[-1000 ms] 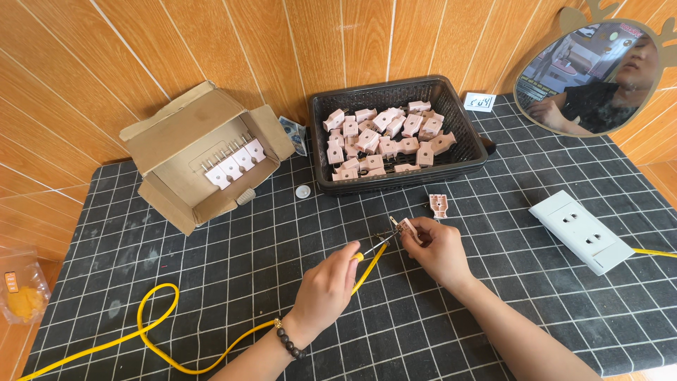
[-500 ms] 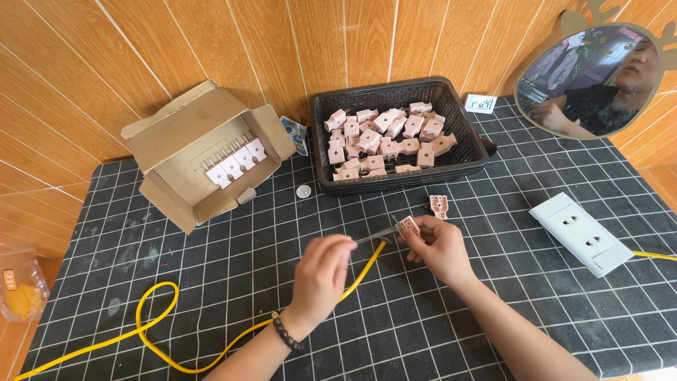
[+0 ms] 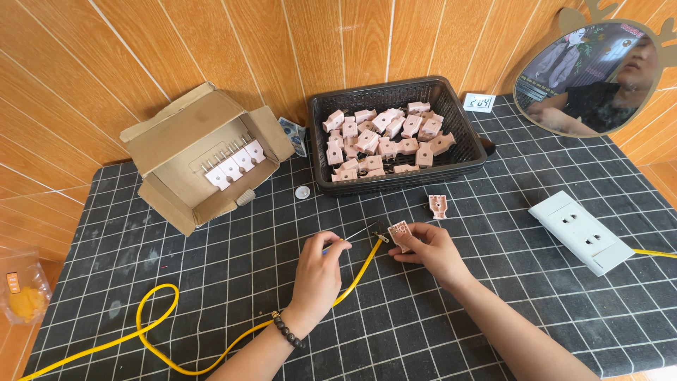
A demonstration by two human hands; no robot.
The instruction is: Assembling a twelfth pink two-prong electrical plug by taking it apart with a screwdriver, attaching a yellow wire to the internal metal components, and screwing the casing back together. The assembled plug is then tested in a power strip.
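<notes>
My left hand (image 3: 317,271) pinches a thin screwdriver (image 3: 352,235) whose tip reaches toward the small pink plug shell (image 3: 399,233). My right hand (image 3: 431,250) holds that plug shell by its edges, just above the mat. A yellow cable (image 3: 360,271) runs from the plug shell down under my left hand and loops away to the left (image 3: 151,317). A second pink plug half (image 3: 438,206) lies loose on the mat beyond my right hand.
A black basket (image 3: 465,152) full of pink plug shells stands at the back. An open cardboard box (image 3: 183,127) with white pronged parts is at the back left. A white socket strip (image 3: 580,231) lies right. A round mirror (image 3: 585,77) leans on the wall. A white button (image 3: 302,192).
My left hand shifted slightly left and now holds the screwdriver pointed at the plug shell. My right hand has kept the plug shell almost in place.
</notes>
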